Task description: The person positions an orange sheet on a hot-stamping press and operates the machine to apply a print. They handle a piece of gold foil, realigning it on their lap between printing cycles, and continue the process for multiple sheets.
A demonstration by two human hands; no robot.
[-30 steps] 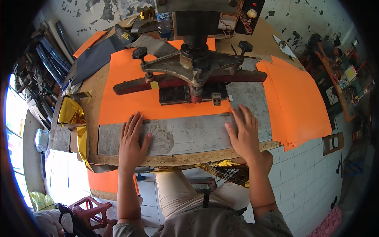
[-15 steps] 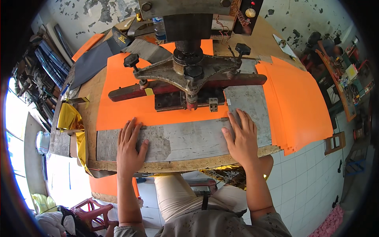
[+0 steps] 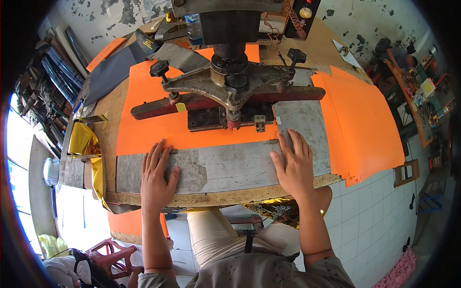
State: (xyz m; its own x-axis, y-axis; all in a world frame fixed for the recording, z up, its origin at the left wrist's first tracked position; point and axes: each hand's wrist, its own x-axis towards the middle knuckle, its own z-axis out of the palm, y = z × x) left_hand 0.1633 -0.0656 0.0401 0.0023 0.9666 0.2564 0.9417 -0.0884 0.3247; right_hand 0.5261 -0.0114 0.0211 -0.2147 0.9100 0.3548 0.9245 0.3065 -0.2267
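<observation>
Camera view: shifted slightly
Press head [image 3: 234, 84]: a little farther left, upper centre, than a second ago
Bottle [image 3: 194, 31]: likewise, near the top

On the desk [image 3: 319, 53] lies a plate [image 3: 230, 165], bearing a sheet [image 3: 149, 129] beneath the press [image 3: 235, 81]. The left hand [image 3: 157, 180] lies near left, at the sheet's near edge; the right hand [image 3: 296, 168] lies near right, beside the sheet. A stack [image 3: 362, 125] lies right of the plate, foil [image 3: 83, 140] left of it, a bottle [image 3: 194, 31] behind the press
</observation>
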